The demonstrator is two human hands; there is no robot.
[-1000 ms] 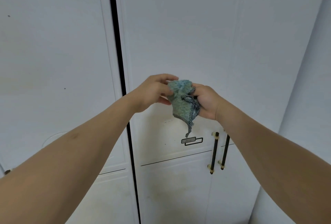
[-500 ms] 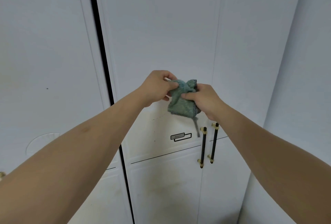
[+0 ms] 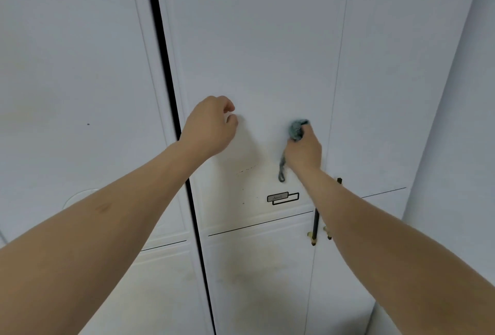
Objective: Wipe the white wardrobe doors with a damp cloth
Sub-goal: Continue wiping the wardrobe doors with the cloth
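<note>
White wardrobe doors (image 3: 257, 40) fill the view, with small dark specks and a yellowish stain lower down. My right hand (image 3: 304, 151) is bunched around a teal cloth (image 3: 296, 128) and presses it against the middle door; a checked loop of the cloth (image 3: 281, 171) dangles below the fist. My left hand (image 3: 210, 127) hovers in front of the same door, to the left of the cloth, its fingers loosely curled and holding nothing.
A dark vertical gap (image 3: 171, 109) separates the left door from the middle one. Two black bar handles with brass ends (image 3: 316, 223) sit partly behind my right forearm. A small label plate (image 3: 282, 198) is below the cloth. A plain wall (image 3: 460, 120) stands at the right.
Both hands held the cloth together before. My left hand has let go and moved left; my right hand has bunched the cloth and pushed it onto the door.
</note>
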